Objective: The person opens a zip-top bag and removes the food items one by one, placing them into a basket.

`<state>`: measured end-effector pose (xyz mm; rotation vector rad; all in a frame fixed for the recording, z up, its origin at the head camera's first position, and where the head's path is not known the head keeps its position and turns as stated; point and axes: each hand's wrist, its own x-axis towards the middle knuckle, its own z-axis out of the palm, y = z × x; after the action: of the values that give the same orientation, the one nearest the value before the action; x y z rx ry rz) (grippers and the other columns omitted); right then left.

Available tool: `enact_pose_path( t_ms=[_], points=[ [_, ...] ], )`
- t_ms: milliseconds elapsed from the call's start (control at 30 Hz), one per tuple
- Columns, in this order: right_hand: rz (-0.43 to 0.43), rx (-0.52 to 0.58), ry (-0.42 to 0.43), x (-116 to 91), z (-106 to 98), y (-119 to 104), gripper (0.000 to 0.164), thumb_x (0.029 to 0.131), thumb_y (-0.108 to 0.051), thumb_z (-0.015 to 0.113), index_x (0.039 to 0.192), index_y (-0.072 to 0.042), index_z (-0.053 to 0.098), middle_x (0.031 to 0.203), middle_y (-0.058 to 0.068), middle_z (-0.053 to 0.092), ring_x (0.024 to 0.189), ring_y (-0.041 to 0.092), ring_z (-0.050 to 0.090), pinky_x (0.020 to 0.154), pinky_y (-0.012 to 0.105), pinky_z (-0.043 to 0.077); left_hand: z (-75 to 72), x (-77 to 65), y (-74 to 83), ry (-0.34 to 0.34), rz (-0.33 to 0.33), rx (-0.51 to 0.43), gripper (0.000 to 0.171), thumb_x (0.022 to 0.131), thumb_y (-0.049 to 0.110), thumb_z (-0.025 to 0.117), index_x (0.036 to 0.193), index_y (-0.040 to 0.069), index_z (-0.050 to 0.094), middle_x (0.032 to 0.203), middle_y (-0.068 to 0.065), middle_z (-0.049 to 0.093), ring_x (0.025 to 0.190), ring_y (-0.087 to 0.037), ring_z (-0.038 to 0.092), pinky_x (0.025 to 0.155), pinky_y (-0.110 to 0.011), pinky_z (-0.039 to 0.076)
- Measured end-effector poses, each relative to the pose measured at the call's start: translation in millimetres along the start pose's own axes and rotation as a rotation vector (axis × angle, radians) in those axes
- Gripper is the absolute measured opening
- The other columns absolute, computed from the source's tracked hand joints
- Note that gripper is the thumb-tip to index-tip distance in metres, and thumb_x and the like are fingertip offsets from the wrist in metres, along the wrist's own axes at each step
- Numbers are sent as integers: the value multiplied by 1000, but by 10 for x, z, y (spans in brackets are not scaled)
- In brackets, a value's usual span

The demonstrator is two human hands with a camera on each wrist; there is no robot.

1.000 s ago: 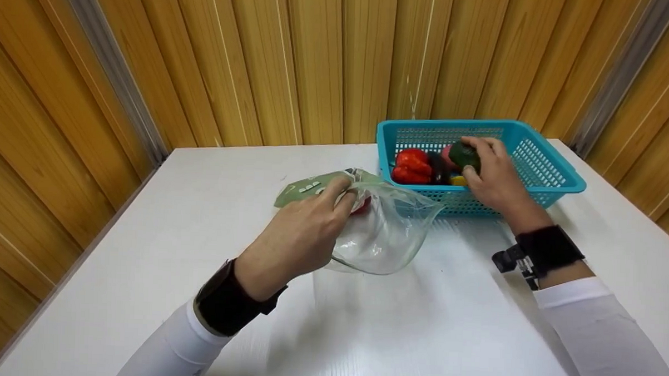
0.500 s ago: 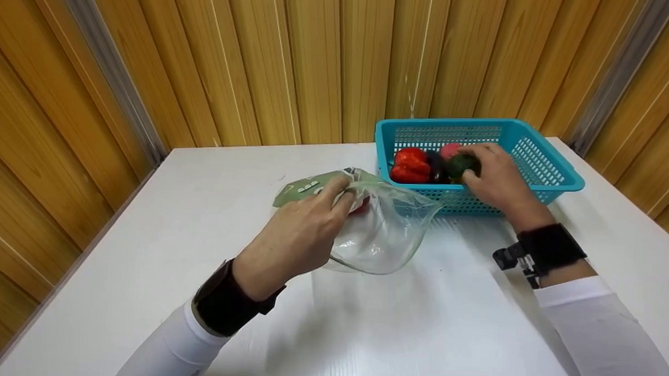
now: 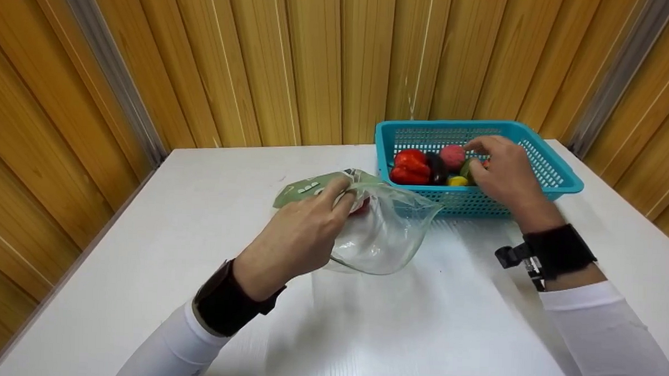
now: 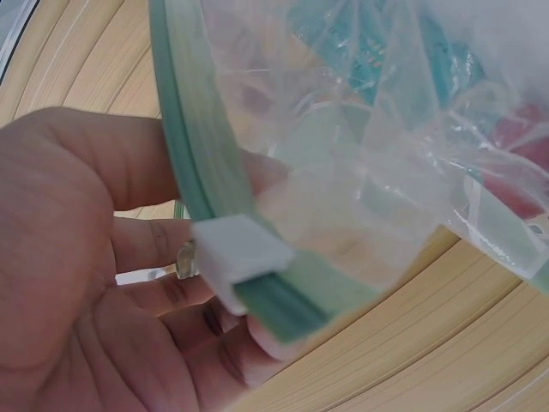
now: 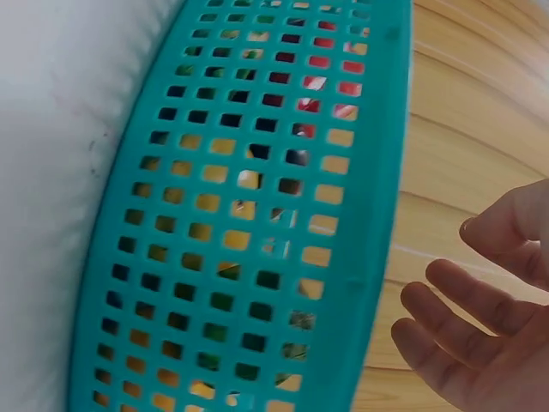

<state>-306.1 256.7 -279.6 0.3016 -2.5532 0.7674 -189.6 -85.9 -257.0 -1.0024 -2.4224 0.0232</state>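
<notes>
My left hand (image 3: 296, 234) holds the rim of a clear zip bag (image 3: 382, 242) with a green printed panel. In the left wrist view, the fingers are behind the bag's green zip edge, beside its white slider (image 4: 236, 249). Something red (image 3: 360, 207) shows inside the bag. Over the right part of a turquoise basket (image 3: 395, 126), my right hand (image 3: 504, 174) has its thumb and fingers apart, with nothing between them in the right wrist view. A green avocado (image 3: 467, 170) lies below it, partly hidden by the hand.
In the basket also lie a red bell pepper (image 3: 411, 167), a dark purple round-ended item (image 3: 437, 169), a pink round item (image 3: 453, 157) and something yellow (image 3: 457, 181). The white table (image 3: 224, 173) meets a wood-panelled wall (image 3: 316, 70) behind.
My right hand lowered the dark green avocado into the basket and let it go. The hand has since risen slightly and moved right. My left hand and the bag stay nearly still.
</notes>
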Motion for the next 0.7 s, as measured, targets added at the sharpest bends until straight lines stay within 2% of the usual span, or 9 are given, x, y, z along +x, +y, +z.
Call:
enact_pose_path(
  t_ms=[233, 333, 400, 467, 700],
  points=[
    [-187, 15, 112, -93, -93, -325, 21, 93, -4, 55, 107, 1, 70, 102, 20, 73, 89, 32, 64, 77, 44, 50, 0, 6, 2, -14, 3, -17, 52, 76, -5, 64, 127, 2, 58, 133, -11, 50, 90, -25, 67, 63, -35, 59],
    [-275, 27, 154, -154, -144, -509, 19, 92, -3, 55, 100, 0, 72, 94, 15, 74, 81, 27, 67, 74, 26, 50, 2, 9, 2, -32, 0, -25, 54, 75, -5, 63, 128, 3, 58, 134, -10, 49, 83, -24, 66, 60, -34, 58],
    [-335, 31, 183, -203, -173, -635, 19, 90, 0, 54, 95, -1, 72, 88, 11, 74, 75, 23, 67, 71, 14, 46, 3, 10, 4, -47, -6, -25, 55, 75, -5, 63, 129, 4, 57, 135, -9, 48, 78, -23, 66, 58, -34, 58],
    [-387, 30, 203, -261, -200, -753, 20, 88, 2, 53, 93, -1, 73, 83, 9, 73, 70, 20, 67, 68, 7, 41, 4, 10, 7, -60, -9, -31, 54, 75, -4, 62, 129, 5, 57, 136, -9, 48, 76, -23, 66, 57, -34, 57],
    [-561, 89, 260, -472, -297, -1063, 20, 80, 6, 56, 88, -1, 74, 75, 6, 72, 61, 14, 64, 66, 6, 43, -7, 25, 22, -149, 23, -85, 57, 81, 2, 66, 137, 7, 53, 140, -7, 45, 87, -21, 65, 64, -31, 59]
  ],
)
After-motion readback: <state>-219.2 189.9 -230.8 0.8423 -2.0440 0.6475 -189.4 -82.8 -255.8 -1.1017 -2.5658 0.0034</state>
